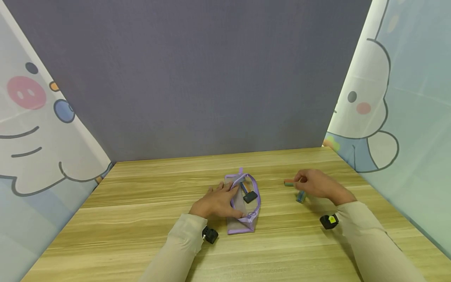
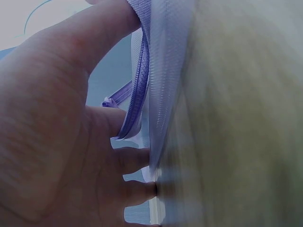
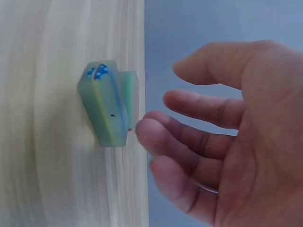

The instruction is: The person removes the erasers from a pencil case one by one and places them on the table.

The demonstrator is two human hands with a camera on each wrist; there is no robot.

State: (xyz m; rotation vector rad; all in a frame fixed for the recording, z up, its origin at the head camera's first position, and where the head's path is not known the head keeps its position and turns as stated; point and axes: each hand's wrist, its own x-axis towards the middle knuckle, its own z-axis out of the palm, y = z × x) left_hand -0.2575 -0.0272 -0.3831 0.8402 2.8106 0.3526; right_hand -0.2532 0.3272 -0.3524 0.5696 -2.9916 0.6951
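1. The purple-trimmed mesh pouch (image 1: 241, 231) lies on the wood-grain table (image 1: 148, 192), in front of the person, its mouth gaping toward the right. The left hand (image 1: 218, 203) rests on it with fingers spread rather than clenched; how firmly it presses cannot be told.

2. The right hand (image 1: 318, 186) grasps nothing: the right wrist view shows its thumb and fingers loosely bent and parted, just beside two small blocks.

3. The nearer one, a translucent green block with a blue pattern (image 3: 102, 106), lies close to the orange-and-green block (image 1: 289, 183). A pinch that closes off-centre could skid the nearer block away or knock it into its neighbour, since the two lie so close together.

4. Their faces look smooth, so a hold by the fingertips alone might let a block turn or slip; a drop from there would probably end on the tabletop.

5. A black block-shaped object (image 1: 250, 197) shows within the loop of the pouch's rim, beside slim blue and orange pieces. Were the pouch tipped or tugged, these could probably slide toward the mouth.

6. The purple edging (image 2: 141, 80) is soft and bends around the left fingers. Should that hand lift or shift, the mouth could sag and narrow, or a fingertip could snag and drag the pouch along.
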